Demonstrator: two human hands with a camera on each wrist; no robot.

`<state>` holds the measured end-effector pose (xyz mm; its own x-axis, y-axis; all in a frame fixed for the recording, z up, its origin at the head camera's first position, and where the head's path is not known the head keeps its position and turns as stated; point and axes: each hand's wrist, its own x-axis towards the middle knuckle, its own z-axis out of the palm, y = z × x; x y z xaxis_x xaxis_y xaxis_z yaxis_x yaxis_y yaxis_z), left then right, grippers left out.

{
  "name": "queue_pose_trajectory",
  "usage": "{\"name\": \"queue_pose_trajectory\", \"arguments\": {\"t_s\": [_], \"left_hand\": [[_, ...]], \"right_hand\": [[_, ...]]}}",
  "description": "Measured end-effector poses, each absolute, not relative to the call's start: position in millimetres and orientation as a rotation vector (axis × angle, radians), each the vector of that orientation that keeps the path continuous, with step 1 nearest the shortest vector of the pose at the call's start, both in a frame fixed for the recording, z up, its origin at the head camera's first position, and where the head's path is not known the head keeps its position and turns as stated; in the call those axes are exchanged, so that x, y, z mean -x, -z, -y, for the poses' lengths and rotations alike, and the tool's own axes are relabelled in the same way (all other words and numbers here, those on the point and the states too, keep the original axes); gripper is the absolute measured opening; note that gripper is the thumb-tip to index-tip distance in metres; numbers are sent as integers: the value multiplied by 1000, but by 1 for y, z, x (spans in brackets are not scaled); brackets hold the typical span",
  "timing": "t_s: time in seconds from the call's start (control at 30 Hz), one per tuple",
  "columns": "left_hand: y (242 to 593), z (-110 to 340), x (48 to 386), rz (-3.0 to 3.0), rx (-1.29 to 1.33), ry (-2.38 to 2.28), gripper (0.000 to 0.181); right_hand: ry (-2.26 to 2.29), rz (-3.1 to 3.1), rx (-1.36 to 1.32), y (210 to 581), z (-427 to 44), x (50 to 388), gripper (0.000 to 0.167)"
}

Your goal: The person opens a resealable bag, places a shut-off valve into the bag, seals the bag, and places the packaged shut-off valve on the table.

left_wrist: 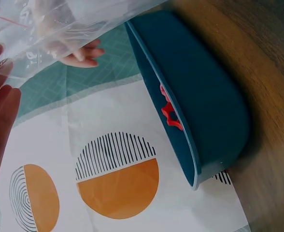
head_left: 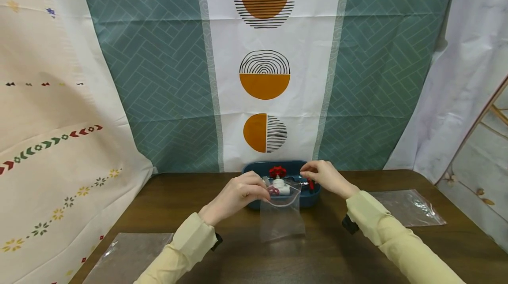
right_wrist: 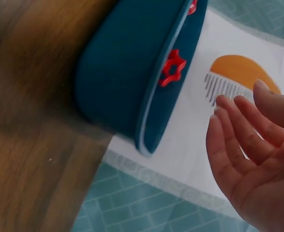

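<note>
My left hand (head_left: 243,190) pinches the clear bag (head_left: 282,222) at its right, near the desk's far edge (head_left: 190,175); my loosely curled right hand (head_left: 328,178) is empty.

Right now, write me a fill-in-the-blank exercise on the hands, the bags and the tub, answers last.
The clear bag in front of the blue tub is held in the person's ____ hand.
The spoked wheel inside the tub is coloured ____.
Other plastic bags lie on the table: one at the left, one at the ____.
The right hand, near the tub, holds ____.
Missing words: left; red; right; nothing.
</note>
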<state>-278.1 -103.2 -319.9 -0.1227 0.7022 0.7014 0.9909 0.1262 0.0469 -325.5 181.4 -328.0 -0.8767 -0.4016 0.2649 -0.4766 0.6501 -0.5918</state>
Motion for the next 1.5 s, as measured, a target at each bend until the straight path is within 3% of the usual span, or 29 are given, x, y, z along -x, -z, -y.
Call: {"name": "queue_pose_trajectory", "arguments": {"t_s": [0.43,0.87,1.13,1.5], "left_hand": [[320,106,278,1891,1627,720,15],[321,106,278,1903,1644,700,14],[322,104,279,1904,1647,690,15],[324,104,278,1914,1647,689,15]], "right_hand": [[-932,2852,-653,348,-188,351,29],[-810,2909,-545,350,-178,361,25],[-622,2998,-379,348,-170,364,11],[-393,3104,-205,349,-159,374,19]]}}
